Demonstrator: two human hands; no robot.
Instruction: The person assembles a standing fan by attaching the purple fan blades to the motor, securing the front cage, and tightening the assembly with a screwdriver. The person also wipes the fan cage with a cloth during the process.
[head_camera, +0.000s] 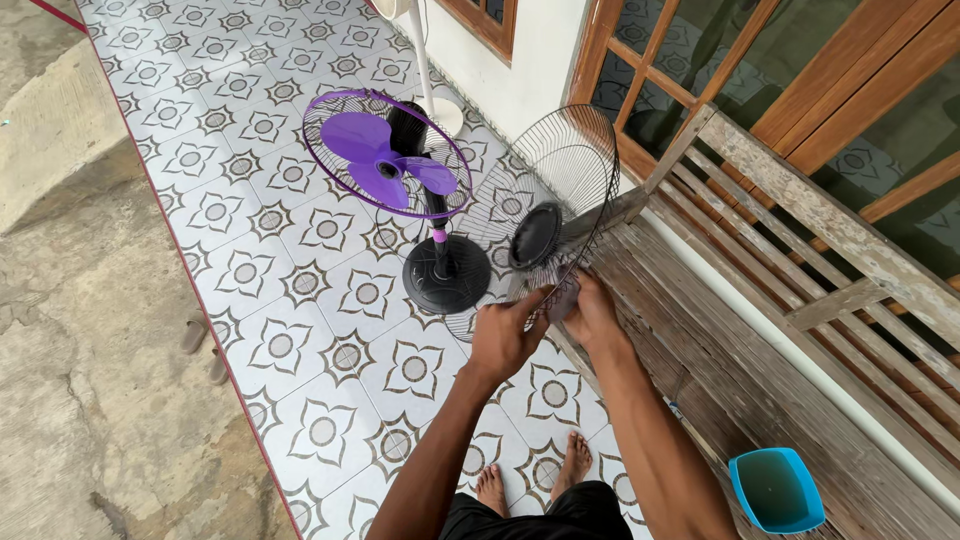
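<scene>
Wire fan grille (555, 190) upright on edge, dished face toward the purple fan (385, 160), both hands' grips pinching its lower rim

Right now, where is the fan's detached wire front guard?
In the head view, the wire front guard sits centre-right, propped against the wooden bench, just right of the purple standing fan. The left hand and right hand grip its lower rim.

Home porch — patterned floor tiles (300, 200), wooden bench (760, 330)
</scene>
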